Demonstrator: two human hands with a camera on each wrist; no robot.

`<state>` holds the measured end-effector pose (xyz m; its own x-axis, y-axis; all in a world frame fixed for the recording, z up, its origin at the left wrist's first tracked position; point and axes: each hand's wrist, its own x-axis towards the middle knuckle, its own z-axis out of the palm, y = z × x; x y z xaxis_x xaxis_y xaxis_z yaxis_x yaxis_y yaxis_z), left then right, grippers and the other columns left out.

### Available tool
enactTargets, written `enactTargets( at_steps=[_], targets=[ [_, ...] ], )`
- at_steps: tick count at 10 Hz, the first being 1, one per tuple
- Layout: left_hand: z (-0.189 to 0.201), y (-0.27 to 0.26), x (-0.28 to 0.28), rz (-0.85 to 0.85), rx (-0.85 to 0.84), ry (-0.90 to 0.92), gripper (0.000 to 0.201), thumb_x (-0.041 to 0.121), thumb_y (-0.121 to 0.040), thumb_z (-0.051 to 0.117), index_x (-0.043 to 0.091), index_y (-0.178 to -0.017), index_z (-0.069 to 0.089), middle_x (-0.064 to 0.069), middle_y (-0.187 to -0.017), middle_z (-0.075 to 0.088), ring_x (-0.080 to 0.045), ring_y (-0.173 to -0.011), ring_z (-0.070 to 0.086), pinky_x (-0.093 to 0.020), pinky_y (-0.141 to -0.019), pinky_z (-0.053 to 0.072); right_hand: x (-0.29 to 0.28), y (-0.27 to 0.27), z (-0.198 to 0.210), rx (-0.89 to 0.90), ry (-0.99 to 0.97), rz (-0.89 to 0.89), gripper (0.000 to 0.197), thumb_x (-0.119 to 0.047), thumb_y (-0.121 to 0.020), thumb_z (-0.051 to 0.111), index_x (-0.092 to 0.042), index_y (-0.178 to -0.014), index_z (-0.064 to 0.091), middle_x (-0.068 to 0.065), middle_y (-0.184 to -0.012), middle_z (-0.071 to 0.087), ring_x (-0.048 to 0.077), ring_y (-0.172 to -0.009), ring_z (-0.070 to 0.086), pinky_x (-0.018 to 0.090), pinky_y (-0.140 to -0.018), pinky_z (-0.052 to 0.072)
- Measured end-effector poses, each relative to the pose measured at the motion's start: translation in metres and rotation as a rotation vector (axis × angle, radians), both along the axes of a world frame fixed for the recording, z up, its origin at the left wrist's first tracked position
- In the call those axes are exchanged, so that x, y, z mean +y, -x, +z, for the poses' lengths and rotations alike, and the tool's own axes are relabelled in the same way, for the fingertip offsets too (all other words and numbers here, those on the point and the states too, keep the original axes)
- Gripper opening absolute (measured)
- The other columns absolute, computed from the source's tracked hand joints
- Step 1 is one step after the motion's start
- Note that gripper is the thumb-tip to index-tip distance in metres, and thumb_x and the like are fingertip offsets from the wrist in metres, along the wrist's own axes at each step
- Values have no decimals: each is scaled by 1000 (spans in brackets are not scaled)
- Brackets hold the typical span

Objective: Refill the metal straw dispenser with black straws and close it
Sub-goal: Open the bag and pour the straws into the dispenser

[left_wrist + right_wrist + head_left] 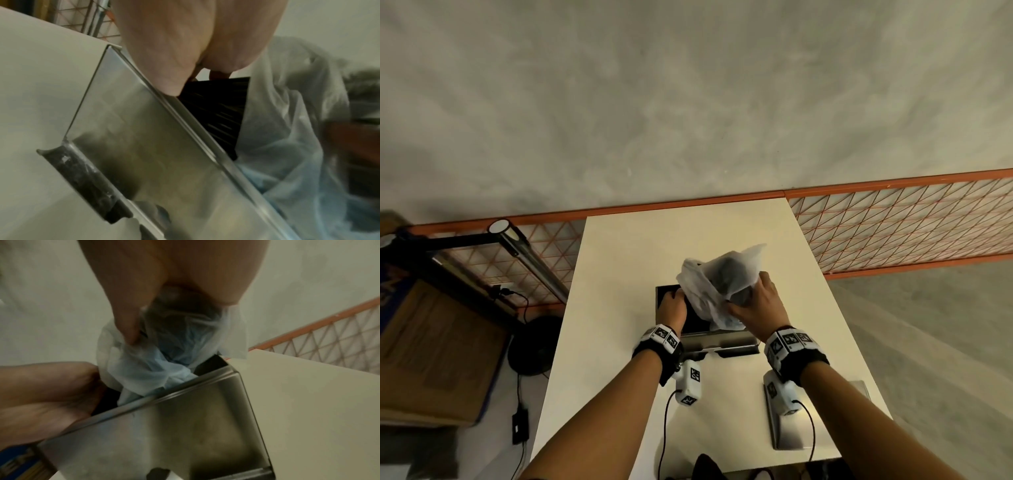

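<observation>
Over open dispenser [717,339]: right hand [758,305] fingers pinch bag [717,284]; left wrist shows straws [216,113].

Silver, black and milky white on a cream table

The dispenser [144,146] was brushed silver; the straws [218,113] in it were black. The plastic bag [717,291] was translucent white with a blue tinge. The table [619,257] was cream, the mesh fence [893,222] orange.
</observation>
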<state>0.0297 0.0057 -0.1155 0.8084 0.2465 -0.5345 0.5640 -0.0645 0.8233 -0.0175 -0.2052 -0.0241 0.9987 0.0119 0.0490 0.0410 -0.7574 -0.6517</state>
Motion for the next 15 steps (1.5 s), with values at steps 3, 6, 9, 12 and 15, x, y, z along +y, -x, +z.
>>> enactTargets(
  at_steps=[3, 6, 9, 12, 15],
  targets=[
    [5, -3, 3, -40, 73, -18, 46, 23, -104, 44, 2, -143, 54, -24, -142, 58, -43, -128, 58, -55, -106, 51, 3, -5, 18, 19, -116, 121, 71, -61, -79, 65, -32, -139, 41, 0, -145, 40, 23, -124, 48, 41, -99, 47],
    [35, 12, -2, 161, 93, 446, 41, 24, -102, 52, 11, -140, 55, -17, -126, 64, -34, -117, 62, -52, -104, 51, 17, -10, 35, -1, -181, 51, 58, -47, -85, 64, -29, -129, 31, 3, -114, 68, 29, -92, 67, 38, -74, 54],
    [34, 16, -4, 260, -3, 455, 21, 28, -106, 51, 11, -101, 62, -19, -114, 63, -31, -105, 57, -52, -109, 45, 33, -21, 53, -139, 121, 182, 39, -51, -94, 47, -28, -124, 51, 0, -128, 55, 24, -110, 54, 45, -89, 46],
    [17, 4, 5, 65, 121, 205, 62, 39, -87, 59, 6, -140, 56, -17, -138, 61, -30, -116, 59, -54, -107, 48, 27, -21, 49, -6, -10, 131, 52, -58, -91, 47, -32, -134, 33, 1, -128, 57, 26, -110, 56, 51, -91, 46],
    [21, 13, 2, 66, 68, 236, 24, 14, -107, 44, 3, -102, 64, -15, -99, 72, -27, -98, 59, -44, -91, 53, 27, -19, 36, 46, -30, 139, 45, -56, -91, 46, -22, -121, 51, 5, -114, 58, 27, -102, 54, 46, -86, 48]
  ],
)
